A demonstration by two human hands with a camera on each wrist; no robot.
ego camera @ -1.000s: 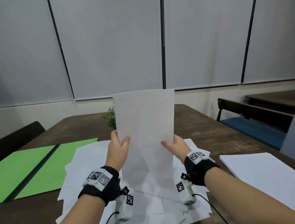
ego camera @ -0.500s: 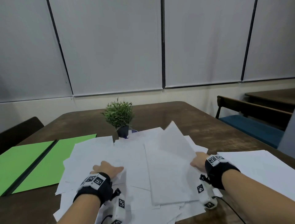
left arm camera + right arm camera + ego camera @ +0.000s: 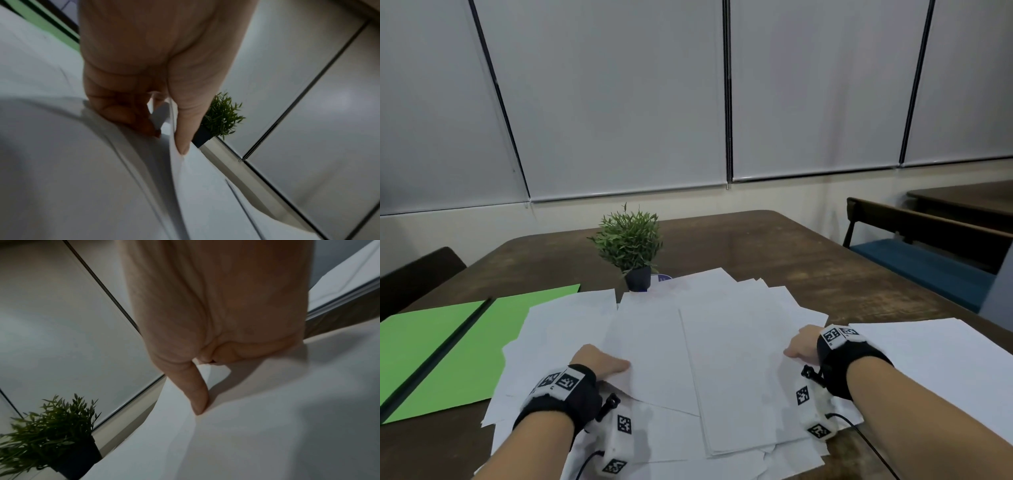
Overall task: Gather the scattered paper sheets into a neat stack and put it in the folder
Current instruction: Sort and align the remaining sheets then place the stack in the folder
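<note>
1. Left hand (image 3: 599,363): at the left edge of the paper sheets (image 3: 736,370). In the wrist view the thumb lies on top of a sheet edge w/ curled fingers (image 3: 123,112) under it, so it pinches the paper there.
2. Right hand (image 3: 803,346): at the right edge of the same pile. Wrist view shows the thumb pressed down on the top sheet, other fingers (image 3: 252,350) curled down into the paper w/ tips hidden; it seems to grip the edge, but what lies under them I can't tell.
3. Both wrists carry black bands w/ white marker tags, plus a small white camera unit under each.
4. Paper sheets: loose fan of white pages flat on the worktop (image 3: 808,267) between the two hands, corners sticking out at diff. angles at the far side and near edge. Not squared up.
5. Green folder (image 3: 462,346): lies open and flat to the left of the pile, dark spine running diagonally; the leftmost sheets overlap its right flap. Nothing in it.
6. Second paper stack (image 3: 941,353): tidy, white, to the right of the right wrist, apart from the loose pile.
7. Small potted plant (image 3: 630,243): upright in a dark pot just beyond the pile's far edge, approx. centre of the worktop.
8. Further out: a bench w/ blue seat (image 3: 921,263) at right, grey roller blinds (image 3: 619,102) along the back wall.
</note>
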